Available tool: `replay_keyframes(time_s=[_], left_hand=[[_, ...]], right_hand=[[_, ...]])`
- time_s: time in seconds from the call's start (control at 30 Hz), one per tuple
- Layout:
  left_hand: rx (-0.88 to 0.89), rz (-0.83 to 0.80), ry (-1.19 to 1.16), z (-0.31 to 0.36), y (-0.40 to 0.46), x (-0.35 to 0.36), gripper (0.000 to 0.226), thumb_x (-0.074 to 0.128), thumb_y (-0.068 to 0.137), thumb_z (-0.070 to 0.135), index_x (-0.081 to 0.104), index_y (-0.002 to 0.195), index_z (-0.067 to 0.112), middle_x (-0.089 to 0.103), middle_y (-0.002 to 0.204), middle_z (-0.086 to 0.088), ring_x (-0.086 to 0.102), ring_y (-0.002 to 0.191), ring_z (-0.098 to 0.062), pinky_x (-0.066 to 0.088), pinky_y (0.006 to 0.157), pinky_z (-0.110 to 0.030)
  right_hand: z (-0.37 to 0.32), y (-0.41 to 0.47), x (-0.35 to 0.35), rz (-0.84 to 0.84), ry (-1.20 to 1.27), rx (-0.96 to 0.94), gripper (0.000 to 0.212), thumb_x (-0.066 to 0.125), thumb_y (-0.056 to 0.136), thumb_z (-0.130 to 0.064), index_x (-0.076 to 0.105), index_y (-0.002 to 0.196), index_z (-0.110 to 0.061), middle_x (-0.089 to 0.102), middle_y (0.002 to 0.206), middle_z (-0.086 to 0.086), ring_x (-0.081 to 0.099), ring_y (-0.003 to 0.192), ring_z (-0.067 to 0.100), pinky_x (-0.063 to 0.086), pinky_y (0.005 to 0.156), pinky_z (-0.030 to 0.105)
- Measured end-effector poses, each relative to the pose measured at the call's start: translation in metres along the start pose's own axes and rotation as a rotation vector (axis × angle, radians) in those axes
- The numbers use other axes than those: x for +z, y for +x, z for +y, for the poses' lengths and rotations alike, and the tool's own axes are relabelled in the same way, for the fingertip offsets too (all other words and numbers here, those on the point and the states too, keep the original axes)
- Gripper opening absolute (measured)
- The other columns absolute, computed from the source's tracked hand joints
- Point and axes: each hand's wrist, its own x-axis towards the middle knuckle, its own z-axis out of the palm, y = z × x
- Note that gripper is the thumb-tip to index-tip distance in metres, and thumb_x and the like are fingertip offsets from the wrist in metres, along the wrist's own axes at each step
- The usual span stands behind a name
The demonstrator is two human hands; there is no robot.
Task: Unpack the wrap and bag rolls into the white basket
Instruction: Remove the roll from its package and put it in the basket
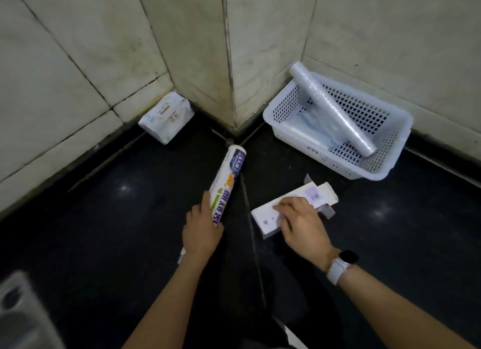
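A white perforated basket (390,164) sits on the dark floor at the right, against the wall. A clear wrap roll (330,106) leans diagonally across it, and flat bluish bag packs (312,130) lie on its bottom. My left hand (201,229) is closed around the lower end of a printed wrap roll (229,177) in its wrapper, which points toward the wall corner. My right hand (302,223) rests fingers-down on a flat white carton (294,205) with open end flaps, lying on the floor.
A white wrapped pack (166,117) leans against the tiled wall at the left. A tiled pillar corner (231,75) juts out between pack and basket. A grey blurred object (20,315) sits at the bottom left.
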Motion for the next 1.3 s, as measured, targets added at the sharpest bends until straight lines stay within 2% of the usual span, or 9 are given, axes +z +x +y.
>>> replay_keyframes(time_s=[0.1,0.23,0.4,0.53,0.63,0.77,0.93,1.1,1.3], left_hand=[[0.002,-0.025,-0.183,-0.010,0.004,-0.009,0.085,0.066,0.075,0.023,0.016,0.144,0.027,0.049,0.127,-0.010,0.051,0.110,-0.026,0.051,0.085,-0.044],[0.004,-0.124,-0.779,-0.012,-0.020,-0.029,0.070,0.067,0.078,0.007,0.033,0.137,0.025,0.055,0.125,-0.003,0.057,0.103,-0.017,0.049,0.080,-0.027],[0.040,-0.523,-1.217,-0.006,-0.054,-0.050,0.045,0.058,0.082,0.010,0.049,0.125,0.021,0.067,0.114,-0.010,0.068,0.088,-0.020,0.057,0.076,-0.034],[0.101,-0.509,-0.935,0.015,-0.059,-0.052,0.032,0.053,0.091,0.014,0.051,0.122,0.019,0.069,0.105,-0.006,0.069,0.087,-0.018,0.057,0.081,-0.033],[0.272,-0.396,-0.630,0.029,-0.063,-0.047,0.044,0.057,0.089,0.026,0.044,0.131,0.030,0.063,0.114,0.011,0.061,0.100,-0.002,0.050,0.086,-0.022],[0.384,-0.336,-0.525,0.046,-0.070,-0.040,0.042,0.055,0.089,0.034,0.046,0.129,0.041,0.068,0.109,0.016,0.064,0.095,0.003,0.053,0.084,-0.021],[0.341,-0.135,-0.560,0.072,-0.082,-0.026,0.029,0.059,0.087,0.031,0.062,0.115,0.031,0.069,0.091,0.015,0.065,0.084,0.000,0.054,0.076,-0.023],[0.257,-0.024,-0.674,0.090,-0.078,-0.018,0.016,0.058,0.088,0.023,0.062,0.087,0.007,0.069,0.085,-0.010,0.065,0.080,-0.026,0.053,0.074,-0.043],[0.207,0.012,-0.716,0.098,-0.057,-0.021,0.014,0.057,0.088,0.022,0.062,0.083,0.010,0.067,0.080,-0.009,0.060,0.071,-0.020,0.046,0.062,-0.033]], right_hand=[[-0.003,0.002,0.000,-0.027,-0.048,0.016,0.028,0.051,0.079,-0.009,0.067,0.102,-0.006,0.064,0.103,0.014,0.059,0.098,0.033,0.051,0.087,0.043],[-0.015,0.003,-0.006,-0.021,-0.025,0.061,0.033,0.042,0.088,-0.019,0.064,0.108,-0.005,0.062,0.111,0.014,0.055,0.106,0.031,0.042,0.095,0.037],[-0.055,0.008,-0.023,-0.084,0.693,0.319,0.030,0.047,0.093,-0.023,0.055,0.121,-0.014,0.059,0.117,0.003,0.054,0.110,0.016,0.040,0.093,0.020],[-0.072,0.008,-0.031,-0.176,0.974,0.405,0.018,0.045,0.094,-0.027,0.059,0.101,-0.019,0.063,0.096,0.002,0.057,0.082,0.009,0.047,0.069,0.011],[-0.067,-0.003,-0.027,-0.173,1.208,0.519,0.022,0.045,0.094,-0.028,0.060,0.101,-0.014,0.067,0.091,0.004,0.059,0.077,0.013,0.049,0.069,0.023],[-0.055,-0.017,-0.030,-0.054,1.427,0.589,0.027,0.043,0.095,-0.025,0.056,0.111,-0.009,0.070,0.096,0.006,0.067,0.084,0.015,0.056,0.072,0.027],[-0.040,-0.026,-0.039,0.055,1.550,0.575,0.025,0.046,0.093,-0.027,0.059,0.108,-0.012,0.073,0.093,0.004,0.070,0.084,0.015,0.058,0.071,0.028],[-0.028,-0.029,-0.050,0.135,1.576,0.498,0.037,0.057,0.082,-0.029,0.056,0.116,-0.013,0.072,0.107,0.008,0.067,0.100,0.024,0.056,0.087,0.038],[-0.007,-0.029,-0.064,0.125,1.328,0.528,0.035,0.056,0.087,-0.031,0.053,0.117,-0.013,0.065,0.114,0.011,0.063,0.105,0.029,0.051,0.093,0.046]])
